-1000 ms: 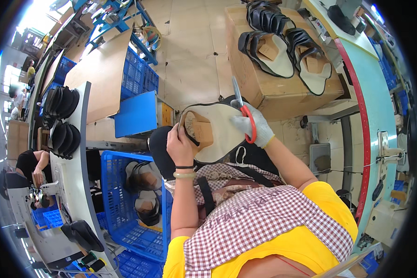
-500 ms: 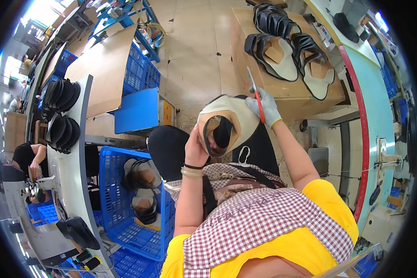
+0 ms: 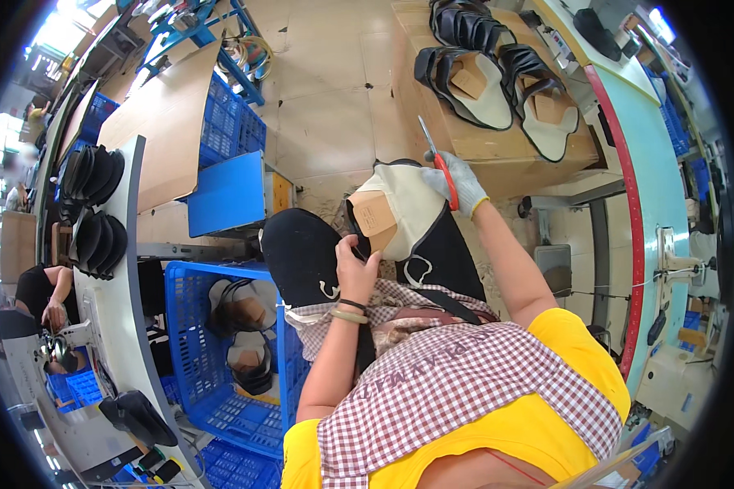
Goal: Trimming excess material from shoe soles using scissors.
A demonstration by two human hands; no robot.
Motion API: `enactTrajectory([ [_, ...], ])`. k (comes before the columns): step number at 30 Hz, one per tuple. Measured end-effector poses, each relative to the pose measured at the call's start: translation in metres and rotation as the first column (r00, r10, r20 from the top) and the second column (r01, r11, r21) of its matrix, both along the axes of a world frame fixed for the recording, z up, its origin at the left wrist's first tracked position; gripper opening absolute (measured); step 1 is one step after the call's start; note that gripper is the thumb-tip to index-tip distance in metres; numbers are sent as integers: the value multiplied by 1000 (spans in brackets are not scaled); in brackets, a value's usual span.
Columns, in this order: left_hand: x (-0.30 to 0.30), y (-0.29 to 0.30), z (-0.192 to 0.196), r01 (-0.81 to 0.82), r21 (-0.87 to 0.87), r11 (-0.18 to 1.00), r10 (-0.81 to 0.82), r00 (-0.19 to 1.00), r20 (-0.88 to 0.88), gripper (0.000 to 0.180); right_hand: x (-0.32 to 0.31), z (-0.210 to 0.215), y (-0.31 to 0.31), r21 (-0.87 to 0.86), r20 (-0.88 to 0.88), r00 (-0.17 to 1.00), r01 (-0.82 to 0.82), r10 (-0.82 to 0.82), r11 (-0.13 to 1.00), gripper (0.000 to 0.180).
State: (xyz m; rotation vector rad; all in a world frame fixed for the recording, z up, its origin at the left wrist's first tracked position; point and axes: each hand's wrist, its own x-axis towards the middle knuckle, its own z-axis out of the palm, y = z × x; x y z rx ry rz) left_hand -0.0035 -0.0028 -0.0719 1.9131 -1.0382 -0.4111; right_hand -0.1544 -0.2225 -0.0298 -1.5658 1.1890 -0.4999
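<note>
Over my lap I hold a shoe upper (image 3: 412,205) with a cream lining, a tan inner piece and a black edge. Its lining side faces up. The bare left hand (image 3: 357,269) pinches the near left rim between thumb and fingers. On the far right side, my right hand (image 3: 465,186), in a pale grey work glove, holds a pair of scissors (image 3: 446,175) with red handles. The blades point away from me, beyond the upper. The gloved fingers also meet the upper's right edge; how they grip it is partly hidden.
More shoe uppers (image 3: 469,85) lie on a cardboard-covered stand (image 3: 473,151) at the far right. To my left, a blue crate (image 3: 175,342) holds several uppers. Stacked black pieces (image 3: 98,244) rest on the left bench, where another person (image 3: 49,293) works. A red-edged turquoise table (image 3: 636,204) flanks my right.
The upper has turned from showing its round opening to lying flatter, lining up. My left hand has shifted its hold along the near rim. Scissors stay in the right hand.
</note>
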Motion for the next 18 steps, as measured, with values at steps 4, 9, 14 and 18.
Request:
enactTrajectory([
  [4,8,-4,-11,316,176,932,-211,870,-446,20,-6,8,-2,-24,-51,998,39,-40,999,45],
  [9,10,1,6,120,-73,990,-133,639,-757,22,-34,16,-7,551,609,701,-38,-370,834,53],
  [14,11,1,6,109,-93,990,-140,598,-789,21,-39,23,17,552,709,615,-179,-346,814,58],
  [18,1,-7,21,148,-185,972,-237,597,-766,11,-38,23,26,569,478,855,-124,-204,813,52],
])
